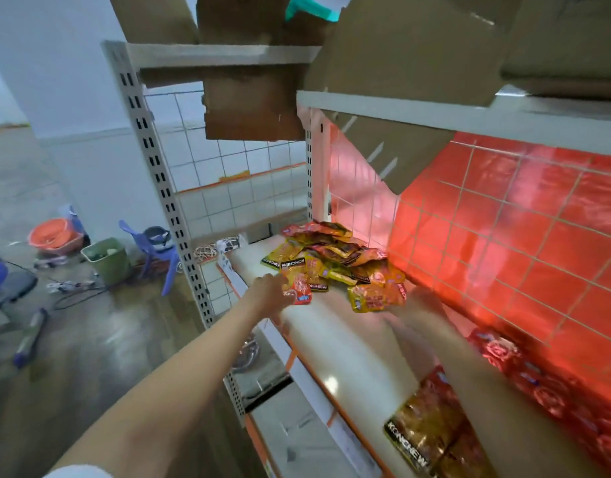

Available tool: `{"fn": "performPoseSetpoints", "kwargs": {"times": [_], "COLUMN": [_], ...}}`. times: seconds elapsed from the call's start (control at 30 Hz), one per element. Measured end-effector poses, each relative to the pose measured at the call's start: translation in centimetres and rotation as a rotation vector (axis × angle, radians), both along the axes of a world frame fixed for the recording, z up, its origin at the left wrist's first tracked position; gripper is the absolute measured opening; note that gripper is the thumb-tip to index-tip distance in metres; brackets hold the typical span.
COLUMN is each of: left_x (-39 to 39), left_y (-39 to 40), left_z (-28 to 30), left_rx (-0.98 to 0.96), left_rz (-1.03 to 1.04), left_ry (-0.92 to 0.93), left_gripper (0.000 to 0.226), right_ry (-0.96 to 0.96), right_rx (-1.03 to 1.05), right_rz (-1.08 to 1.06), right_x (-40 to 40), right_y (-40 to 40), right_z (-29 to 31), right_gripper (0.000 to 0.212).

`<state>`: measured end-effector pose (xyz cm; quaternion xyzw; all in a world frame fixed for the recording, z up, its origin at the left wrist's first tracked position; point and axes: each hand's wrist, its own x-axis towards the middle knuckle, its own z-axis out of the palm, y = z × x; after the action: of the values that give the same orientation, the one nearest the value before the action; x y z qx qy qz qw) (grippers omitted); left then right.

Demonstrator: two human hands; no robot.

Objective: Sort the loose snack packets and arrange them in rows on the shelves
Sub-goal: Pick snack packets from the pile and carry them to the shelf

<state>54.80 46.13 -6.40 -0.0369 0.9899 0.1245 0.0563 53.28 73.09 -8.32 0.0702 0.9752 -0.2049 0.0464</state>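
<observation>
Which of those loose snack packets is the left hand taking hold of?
The red packet at the near left edge of the pile. The left hand has its fingers on it; the neighbouring packets are mostly yellow and lie untouched by that hand.

Two bare forearms are seen, with no watch-like item or ring made out on the left hand [267, 294] or the blurred right hand [423, 307]. A white sleeve edge [77, 472] is seen at the left arm's upper end.

white shelf [345, 343], loose snack packets [335, 260], arranged rows [431, 432]
</observation>
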Motion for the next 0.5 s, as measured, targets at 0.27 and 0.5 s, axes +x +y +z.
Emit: {"fn": "performPoseSetpoints", "kwargs": {"times": [0.27, 0.5], "left_x": [-6.5, -9.3], "left_y": [-0.5, -1.6], "left_z": [-2.1, -3.9], "left_rx": [0.209, 0.381], "left_rz": [0.157, 0.081], "left_ry": [-0.014, -0.017], "left_gripper": [0.043, 0.065], "right_ry": [-0.137, -0.007], "right_rx": [-0.012, -0.486], "right_rz": [-0.13, -0.33], "right_x": [-5.5, -5.5], "right_y": [-0.2, -1.7], "right_z": [-1.9, -3.2], "right_gripper": [0.109, 0.071]}}
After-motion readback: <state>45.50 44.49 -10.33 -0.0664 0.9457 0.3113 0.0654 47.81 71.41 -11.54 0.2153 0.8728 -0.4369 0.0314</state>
